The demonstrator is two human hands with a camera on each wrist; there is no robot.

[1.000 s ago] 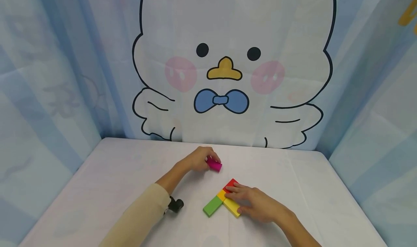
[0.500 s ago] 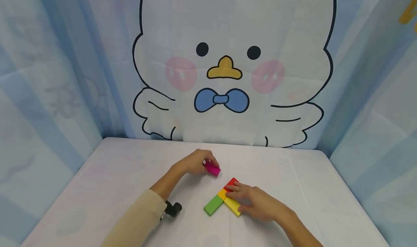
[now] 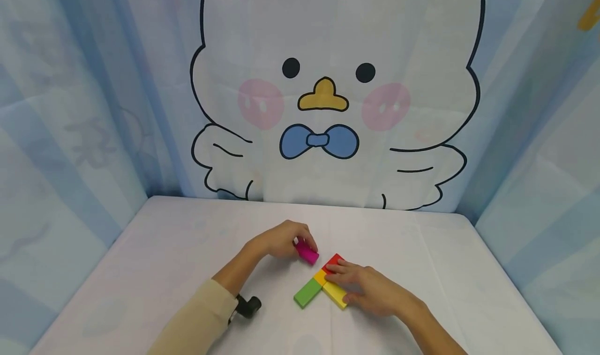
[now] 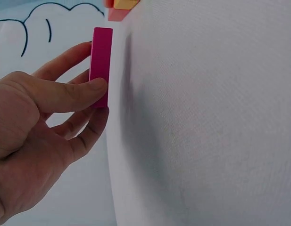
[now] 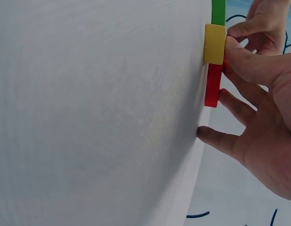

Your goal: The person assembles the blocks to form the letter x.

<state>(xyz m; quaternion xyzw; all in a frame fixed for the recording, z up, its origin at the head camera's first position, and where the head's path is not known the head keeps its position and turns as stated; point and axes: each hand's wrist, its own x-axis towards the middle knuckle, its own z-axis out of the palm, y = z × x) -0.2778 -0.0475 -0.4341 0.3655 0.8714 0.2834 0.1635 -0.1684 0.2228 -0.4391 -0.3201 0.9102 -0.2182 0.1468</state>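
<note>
My left hand [image 3: 283, 240] pinches a magenta block [image 3: 307, 253] between thumb and fingers, slightly behind and left of a group of blocks. In the left wrist view the magenta block [image 4: 102, 52] is held off the white cloth. Lying together are a red block [image 3: 334, 261], a small orange block [image 3: 320, 277], a green block [image 3: 307, 293] and a yellow block [image 3: 335, 295] that branches off sideways. My right hand [image 3: 375, 291] rests on this group with extended fingers, fingertips on the red and orange blocks. Its thumb touches the yellow block [image 5: 215, 44].
A white cloth [image 3: 140, 271] covers the table. Behind it hangs a curtain [image 3: 323, 183] printed with a cartoon bird. Blue-and-white curtains [image 3: 61, 136] close in both sides. A black wrist camera [image 3: 248, 306] sits on the left forearm, close to the table.
My left hand has drawn the magenta block slightly nearer, toward the red end of the group. The right hand and the blocks under it have stayed in place.
</note>
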